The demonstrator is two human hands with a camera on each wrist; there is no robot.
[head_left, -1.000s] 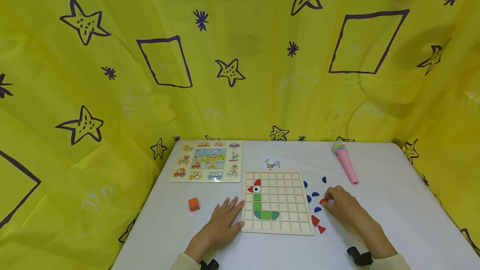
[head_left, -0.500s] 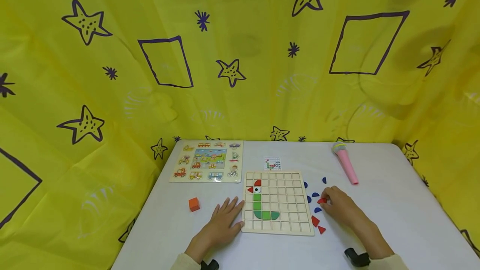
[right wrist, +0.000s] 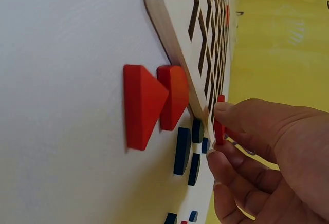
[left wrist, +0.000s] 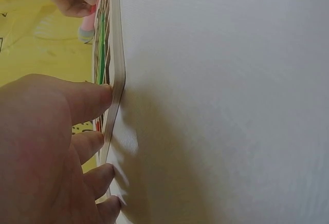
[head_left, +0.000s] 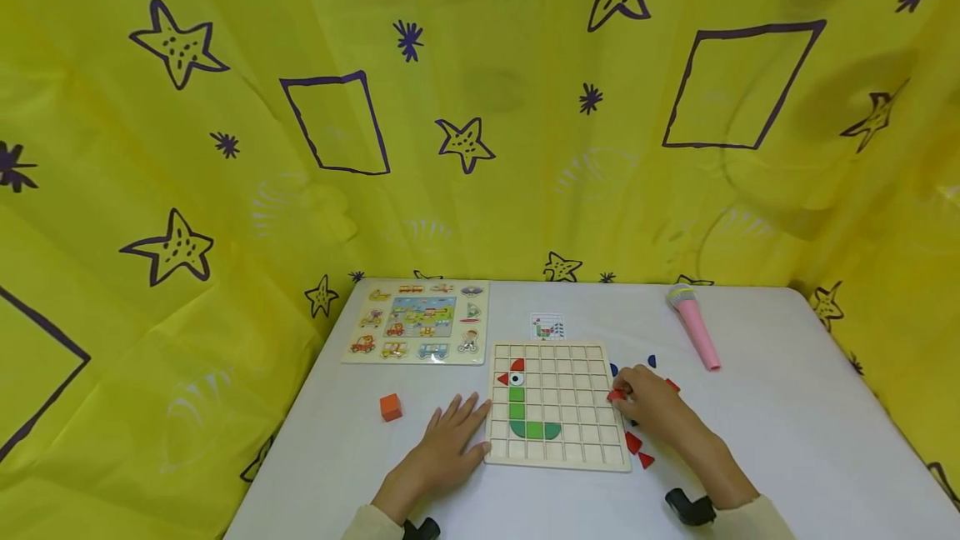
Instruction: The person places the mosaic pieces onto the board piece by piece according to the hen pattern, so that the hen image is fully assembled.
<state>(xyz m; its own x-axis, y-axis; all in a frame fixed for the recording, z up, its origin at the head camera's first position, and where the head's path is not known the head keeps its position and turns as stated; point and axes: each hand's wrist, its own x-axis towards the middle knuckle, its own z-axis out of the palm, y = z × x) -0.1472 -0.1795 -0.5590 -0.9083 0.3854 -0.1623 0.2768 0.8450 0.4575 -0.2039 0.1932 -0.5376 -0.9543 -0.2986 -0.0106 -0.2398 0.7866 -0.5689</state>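
Note:
A wooden grid board lies on the white table; it carries a bird figure of green tiles, red tiles and an eye tile. My left hand lies flat with straight fingers against the board's left edge. My right hand pinches a small red piece between thumb and fingers at the board's right edge; in the right wrist view the red piece stands on edge against the board's rim. Two red triangles and several blue pieces lie loose beside it.
A vehicle peg puzzle lies at the back left, with a small pattern card behind the board. An orange cube sits left of my left hand. A pink toy microphone lies at the back right. Yellow patterned cloth surrounds the table.
My right hand has moved left with the red piece, from among the loose pieces to the board's right edge. The left hand has stayed put.

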